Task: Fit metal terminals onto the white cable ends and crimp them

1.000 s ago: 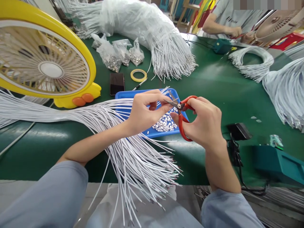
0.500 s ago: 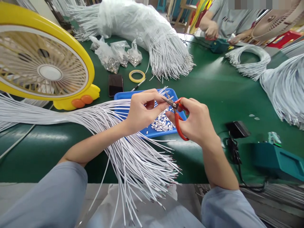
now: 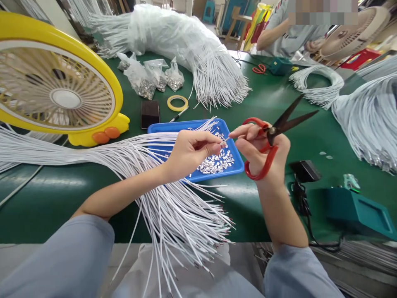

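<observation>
My left hand (image 3: pixel 190 153) pinches the end of a thin white wire over a blue tray (image 3: pixel 173 127) that holds several small silver terminals (image 3: pixel 217 162). My right hand (image 3: pixel 263 155) grips red-handled scissors (image 3: pixel 269 136), blades slightly apart and pointing up and to the right, away from the wire. Its thumb and forefinger meet my left fingertips at the wire's tip. A thick sheaf of white wires (image 3: pixel 130 159) runs under my left forearm and fans out over the table's near edge.
A yellow desk fan (image 3: pixel 58 82) stands at the left. Behind the tray lie a phone (image 3: pixel 150 113), a tape roll (image 3: pixel 177 102), bags of terminals (image 3: pixel 149 78) and a big wire bundle (image 3: pixel 192 45). A teal device (image 3: pixel 356 209) and black adapter (image 3: pixel 305 170) sit right. Another person works at the far side.
My right hand swung the scissors from pointing left at the wire tip to pointing up and right, and moved right. The fingertips now meet at the wire's end.
</observation>
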`<state>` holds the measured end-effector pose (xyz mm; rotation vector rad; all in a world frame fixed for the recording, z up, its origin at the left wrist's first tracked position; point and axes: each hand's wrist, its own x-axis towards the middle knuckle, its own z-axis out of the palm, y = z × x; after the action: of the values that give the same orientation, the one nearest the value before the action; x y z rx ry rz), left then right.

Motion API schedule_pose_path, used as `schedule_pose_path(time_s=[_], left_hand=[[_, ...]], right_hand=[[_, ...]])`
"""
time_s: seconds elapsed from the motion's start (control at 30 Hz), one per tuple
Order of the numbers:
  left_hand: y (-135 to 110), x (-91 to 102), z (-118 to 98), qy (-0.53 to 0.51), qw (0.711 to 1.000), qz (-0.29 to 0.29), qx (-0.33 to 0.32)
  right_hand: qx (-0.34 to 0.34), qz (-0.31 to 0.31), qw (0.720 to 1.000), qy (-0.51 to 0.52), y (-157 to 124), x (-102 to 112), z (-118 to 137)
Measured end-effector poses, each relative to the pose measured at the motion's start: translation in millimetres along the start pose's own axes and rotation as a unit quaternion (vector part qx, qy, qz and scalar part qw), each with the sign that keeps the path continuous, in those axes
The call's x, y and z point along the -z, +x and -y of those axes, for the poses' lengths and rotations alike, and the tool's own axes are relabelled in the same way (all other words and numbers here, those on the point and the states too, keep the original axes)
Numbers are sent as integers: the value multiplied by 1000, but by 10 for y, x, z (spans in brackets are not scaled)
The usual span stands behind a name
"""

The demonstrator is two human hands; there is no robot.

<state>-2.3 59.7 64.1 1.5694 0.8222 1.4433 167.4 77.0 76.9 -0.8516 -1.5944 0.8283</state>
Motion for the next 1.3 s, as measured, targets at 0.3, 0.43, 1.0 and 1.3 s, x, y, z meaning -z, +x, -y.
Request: schedule_pose_path(time_s=[0.3,0.43,1.0,1.3], left_hand=[[-26,-16,-30,27,997,58,-36],[-30,-31,-13,13,997,59,-36],[-68,-52,12,114,985,-16,-127],[-82,-45,96,244,939,-53,-236]], right_hand=[[42,34,999,1,-41,-69,-1],[33,30,999,-10,-57,-89,6],[16,25,998,50,-91,-68,30],[-6,-8,1000,22,-178,-135,128]])
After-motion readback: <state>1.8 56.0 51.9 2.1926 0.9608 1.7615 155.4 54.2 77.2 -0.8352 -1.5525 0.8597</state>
